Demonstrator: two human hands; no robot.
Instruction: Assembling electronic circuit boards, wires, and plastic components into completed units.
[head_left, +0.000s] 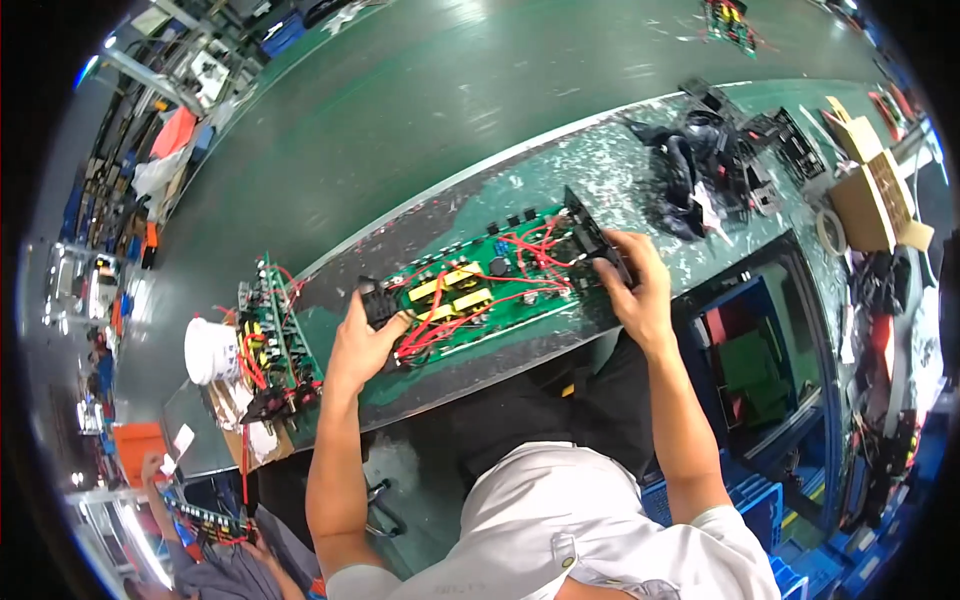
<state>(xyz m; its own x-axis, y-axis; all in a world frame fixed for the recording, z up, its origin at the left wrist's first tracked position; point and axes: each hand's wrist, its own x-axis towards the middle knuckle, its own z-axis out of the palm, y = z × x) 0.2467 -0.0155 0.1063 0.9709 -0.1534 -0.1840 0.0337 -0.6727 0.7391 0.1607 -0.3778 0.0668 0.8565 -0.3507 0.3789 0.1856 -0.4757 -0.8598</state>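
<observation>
A long green circuit board [480,285] lies across the bench before me, with yellow-wrapped transformers [452,290] and several red wires running along it. My left hand [362,345] grips a black end piece [379,302] at the board's left end, thumb on one side and fingers on the other. At the opposite end, my right hand [638,290] closes round a black end panel [592,232] that stands upright. The fingers partly hide both end pieces, so whether these are fastened to the board I cannot tell.
More wired boards [270,340] stand at the bench's left beside a white tub [211,352]. Black plastic bags [700,170] and a cardboard box [872,205] lie at the right. A co-worker [235,560] handles another board at lower left. Blue crates [755,510] stand below right.
</observation>
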